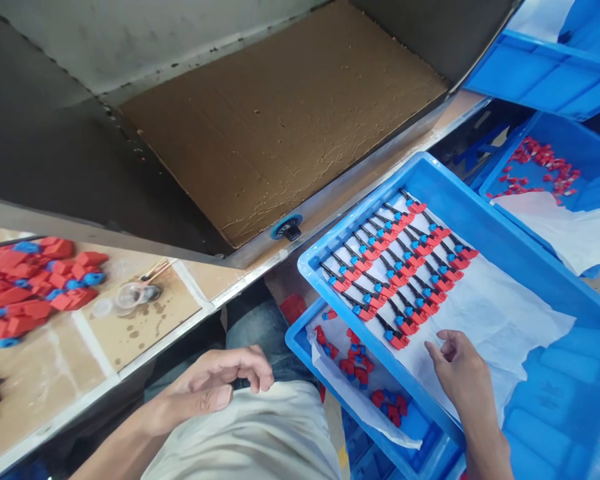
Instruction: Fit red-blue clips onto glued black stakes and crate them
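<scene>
My right hand [463,373] is over the white paper sheet [500,307] in the upper blue tray [555,393], just below the rows of parts. Its fingers are bent, thumb and forefinger slightly apart, with nothing visible between them. Several red-and-blue pieces with black stems [407,263] lie in slanted rows on the sheet, stems all pointing the same way. In front of my shirt, my left hand [217,383] hovers with its fingers loosely curved and apart, holding nothing that I can see.
Beneath the upper tray, a lower blue tray [305,320] holds loose red and blue pieces. A pile of such pieces [35,283] lies on the bench, beside a small clear cup [130,297]. A box-like booth [280,133] with a black knob [290,230] stands ahead. More blue bins [545,73] are at right.
</scene>
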### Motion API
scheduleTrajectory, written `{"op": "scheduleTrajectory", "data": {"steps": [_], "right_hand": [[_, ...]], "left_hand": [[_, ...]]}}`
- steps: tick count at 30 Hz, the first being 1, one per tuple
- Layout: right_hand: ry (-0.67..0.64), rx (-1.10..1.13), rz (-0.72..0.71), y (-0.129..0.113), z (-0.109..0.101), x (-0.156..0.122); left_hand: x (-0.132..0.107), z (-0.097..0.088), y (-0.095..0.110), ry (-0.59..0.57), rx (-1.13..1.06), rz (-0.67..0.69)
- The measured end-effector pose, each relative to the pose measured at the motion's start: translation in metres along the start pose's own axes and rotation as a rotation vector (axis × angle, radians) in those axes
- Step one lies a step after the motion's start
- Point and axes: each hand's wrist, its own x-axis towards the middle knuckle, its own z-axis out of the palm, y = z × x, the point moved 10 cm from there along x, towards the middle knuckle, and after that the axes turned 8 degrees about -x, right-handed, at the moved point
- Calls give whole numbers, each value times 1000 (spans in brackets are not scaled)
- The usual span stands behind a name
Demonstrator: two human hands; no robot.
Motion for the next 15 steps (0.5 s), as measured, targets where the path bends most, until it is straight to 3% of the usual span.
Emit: {"op": "scheduleTrajectory", "data": {"steps": [6,11,15], "right_hand": [[9,-16,80,3,-11,-2],[50,10,62,-6,-22,-2],[40,30,33,-8,-21,-4]], "left_hand": [[8,21,-22,-70,22,-93],[15,39,-34,-98,78,-173],[19,44,-40,-87,95,-176]]}}
